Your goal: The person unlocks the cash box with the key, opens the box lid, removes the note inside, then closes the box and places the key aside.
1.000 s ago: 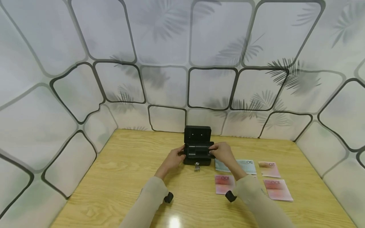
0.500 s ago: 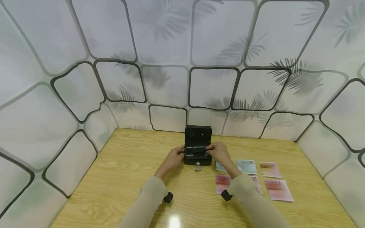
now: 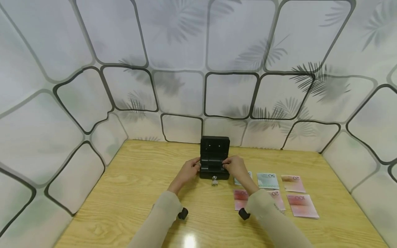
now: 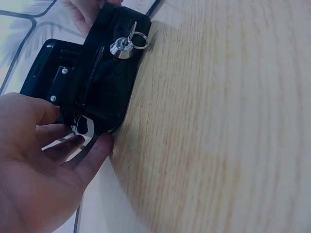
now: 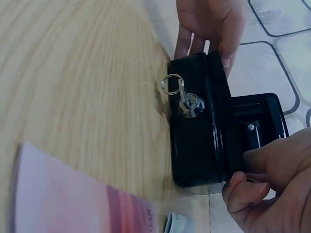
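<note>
A black cash box stands on the table with its lid raised. A black coin tray lies within it, its compartments darkly visible in the head view. A key with a ring is in the lock on the front. My left hand grips the box's left end, thumb by the upper rim and fingertips along the side. My right hand pinches at the right end, thumb reaching over the rim toward the tray and index finger curled at the outer corner. The thumb tip is hidden.
To the right lie several banknotes: a 50 note, a 20 note, a 100 note, and others partly under my right forearm. A patterned cloth wall rises close behind the box.
My right hand has shifted left with the tray's right end, which stuck out past the box's right side before and now sits inside it. The left hand stays at the left end.
</note>
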Motion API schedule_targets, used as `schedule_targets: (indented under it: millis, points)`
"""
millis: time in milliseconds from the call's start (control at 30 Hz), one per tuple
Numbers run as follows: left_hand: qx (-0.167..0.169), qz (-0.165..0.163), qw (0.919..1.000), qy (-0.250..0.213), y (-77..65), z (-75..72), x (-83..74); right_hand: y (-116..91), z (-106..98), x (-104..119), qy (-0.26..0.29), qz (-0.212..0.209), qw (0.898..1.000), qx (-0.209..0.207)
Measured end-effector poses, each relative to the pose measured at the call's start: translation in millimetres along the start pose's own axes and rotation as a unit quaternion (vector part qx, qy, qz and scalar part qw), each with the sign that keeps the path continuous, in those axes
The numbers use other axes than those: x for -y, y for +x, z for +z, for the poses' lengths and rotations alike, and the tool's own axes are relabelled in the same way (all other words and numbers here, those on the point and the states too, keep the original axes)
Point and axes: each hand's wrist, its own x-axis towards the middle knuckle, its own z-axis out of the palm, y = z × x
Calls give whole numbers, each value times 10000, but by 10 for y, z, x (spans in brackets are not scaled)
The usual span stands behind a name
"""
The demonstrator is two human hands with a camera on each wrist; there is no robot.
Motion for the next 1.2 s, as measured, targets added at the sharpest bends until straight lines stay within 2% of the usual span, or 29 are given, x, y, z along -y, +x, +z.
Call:
schedule_targets:
  millis: [367,633,967,1100,1200]
  points:
    - [115,30,9997,217,38,6,32,17,48,-69,-278,-496,9978,-330]
    - [125,336,9987,359,-7,-20,32,13,66,-104,-259,-673,9969,-318]
    - [103,-132,9998,132,15,10,8,29,55,-141,-288,-827,9960,-196]
    - [131,-200,9997,89,9,10,-19,32,44,-140,-331,-802,9962,-120]
    - [147,-191,9995,219,14,-4,-18,38,55,-140,-340,-811,9960,-171]
